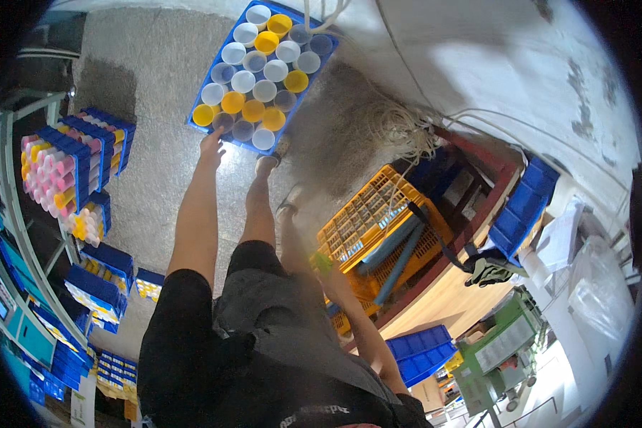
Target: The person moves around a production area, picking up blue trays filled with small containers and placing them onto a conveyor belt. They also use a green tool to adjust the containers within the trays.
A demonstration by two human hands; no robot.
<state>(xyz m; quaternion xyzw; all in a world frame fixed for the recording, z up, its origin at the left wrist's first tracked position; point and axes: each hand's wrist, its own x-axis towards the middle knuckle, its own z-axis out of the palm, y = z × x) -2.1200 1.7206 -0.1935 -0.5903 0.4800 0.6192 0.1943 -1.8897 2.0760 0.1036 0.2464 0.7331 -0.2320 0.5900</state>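
A blue tray (194,107) of white, yellow and clear cups lies beyond my feet, at the top of the view. The cups stand mouth up in close rows. My left hand (212,145) reaches to the tray's near left corner, fingers apart, beside a clear cup (223,123); whether it touches cup or rim is hard to tell. Low on the right, my right hand (329,279) is closed around a small yellow-green thing (324,263), blurred and partly hidden. That hand is beside an orange plastic crate (367,214).
Blue trays of pink, yellow and white cups (50,171) are stacked on the left. Loose pale hoses (399,132) lie by the wall. At right are a wooden bench (449,289), a blue bin (421,354) and a green machine (503,332). My sandalled feet (265,165) are just below the tray.
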